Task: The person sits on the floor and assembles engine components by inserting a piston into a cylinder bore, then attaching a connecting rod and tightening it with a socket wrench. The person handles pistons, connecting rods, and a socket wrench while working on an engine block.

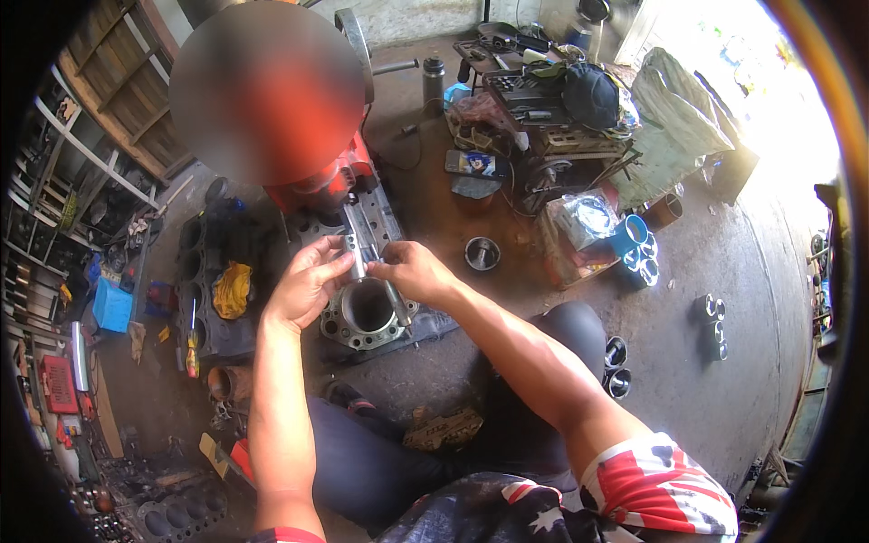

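The left grip (308, 282) pinches a slim silver metal piece (356, 223) above the engine block (362, 340); the right grip (415, 271) curls in over the block too, though I cannot tell what it holds. Using both hands there probably helps steady the piece.

Metal pc (358, 269) partly behind hands (306, 284), red mach. (359, 159) upr part blurred

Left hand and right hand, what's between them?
In the head view, a silvery metal part, held by the left hand, lies between it and the right hand.
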